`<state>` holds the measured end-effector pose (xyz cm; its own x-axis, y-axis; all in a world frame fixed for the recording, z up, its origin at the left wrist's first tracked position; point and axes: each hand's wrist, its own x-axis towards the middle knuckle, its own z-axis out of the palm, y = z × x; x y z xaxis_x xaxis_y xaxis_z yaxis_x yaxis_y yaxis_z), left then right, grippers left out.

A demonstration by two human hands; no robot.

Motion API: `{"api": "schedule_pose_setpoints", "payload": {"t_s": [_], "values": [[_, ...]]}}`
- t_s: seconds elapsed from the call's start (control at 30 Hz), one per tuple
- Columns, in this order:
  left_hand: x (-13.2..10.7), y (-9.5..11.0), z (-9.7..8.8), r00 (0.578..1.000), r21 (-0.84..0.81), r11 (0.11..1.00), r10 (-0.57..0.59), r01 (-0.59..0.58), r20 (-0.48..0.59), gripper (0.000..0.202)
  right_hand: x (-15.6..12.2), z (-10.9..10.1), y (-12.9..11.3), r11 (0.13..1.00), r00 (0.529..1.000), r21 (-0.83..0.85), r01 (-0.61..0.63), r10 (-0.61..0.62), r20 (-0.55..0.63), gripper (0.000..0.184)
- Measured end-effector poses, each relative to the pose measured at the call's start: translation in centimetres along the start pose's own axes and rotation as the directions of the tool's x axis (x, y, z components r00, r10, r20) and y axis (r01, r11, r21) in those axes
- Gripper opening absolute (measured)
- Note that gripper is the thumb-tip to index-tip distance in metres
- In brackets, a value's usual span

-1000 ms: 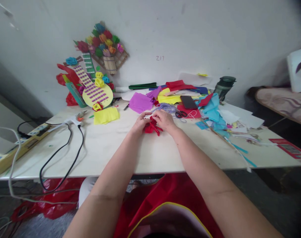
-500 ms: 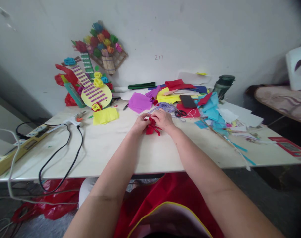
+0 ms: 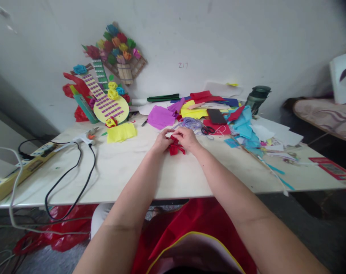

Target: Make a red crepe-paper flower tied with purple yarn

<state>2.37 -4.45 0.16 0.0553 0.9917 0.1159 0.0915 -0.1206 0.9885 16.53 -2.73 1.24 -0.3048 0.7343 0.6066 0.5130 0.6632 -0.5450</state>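
Far left of frame: power strip (image 3: 16, 171), black cable (image 3: 67, 179) lying on table (image 3: 127, 167). Left of centre: paper guitar (image 3: 107, 106) leaning on wall. Centre: left hand (image 3: 161, 141), then right hand (image 3: 188, 137), each grip pinching red paper bunch (image 3: 175, 149) low over table. Bunch looking partly gathered, loose ends sticking out. Right: scissors (image 3: 208, 130) lying untouched.

A plain white wall (image 3: 247, 38), scuffed and marked with small handwriting (image 3: 183, 65), rises behind a pale wooden table (image 3: 127, 171). The light is soft and even. To the right stands a bed (image 3: 327, 114) with a patterned cover. The floor (image 3: 318, 236) below is dark grey.
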Motion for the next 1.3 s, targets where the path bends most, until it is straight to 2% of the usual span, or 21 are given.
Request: {"api": "schedule_pose_setpoints", "payload": {"t_s": [0.27, 0.47, 0.6, 0.73, 0.87, 1.03, 1.17, 1.3], "values": [[-0.4, 0.3, 0.4, 1.000, -0.123, 0.992, 0.028, -0.029, -0.007, 0.032, -0.1, 0.3, 0.5, 0.989, 0.996, 0.121, -0.080, 0.084, -0.027, 0.010], [-0.2, 0.2, 0.4, 1.000, -0.065, 0.998, -0.015, 0.015, -0.001, 0.015, 0.0, 0.5, 0.8, 0.976, 0.995, 0.197, -0.093, 0.100, -0.029, 0.014], [-0.3, 0.5, 0.4, 0.998, -0.124, 0.992, -0.011, 0.019, 0.064, 0.004, 0.0, 0.6, 0.9, 0.964, 0.990, 0.237, -0.122, 0.135, -0.040, 0.014], [-0.5, 0.7, 0.3, 0.993, -0.175, 0.983, -0.041, 0.061, 0.115, 0.013, 0.0, 0.7, 1.0, 0.963, 0.987, 0.232, -0.139, 0.153, -0.041, 0.015], [-0.6, 0.6, 0.2, 0.994, -0.094, 0.992, -0.080, 0.087, 0.074, 0.016, -0.1, 0.8, 1.1, 0.970, 0.986, 0.193, -0.150, 0.161, -0.043, 0.016], [-0.3, 0.3, 0.1, 0.999, -0.064, 0.997, -0.031, 0.033, 0.039, 0.015, -0.1, 1.0, 1.2, 0.962, 0.984, 0.219, -0.162, 0.174, -0.037, 0.017], [-0.1, 0.2, 0.0, 1.000, -0.070, 0.998, -0.007, 0.006, -0.016, 0.014, 0.0, 1.1, 1.6, 0.952, 0.980, 0.238, -0.192, 0.201, -0.013, 0.025], [0.0, 0.1, 0.0, 0.999, -0.099, 0.995, 0.026, -0.028, -0.022, 0.012, 0.1, 1.4, 2.4, 0.949, 0.977, 0.241, -0.205, 0.213, -0.006, 0.029]]}}
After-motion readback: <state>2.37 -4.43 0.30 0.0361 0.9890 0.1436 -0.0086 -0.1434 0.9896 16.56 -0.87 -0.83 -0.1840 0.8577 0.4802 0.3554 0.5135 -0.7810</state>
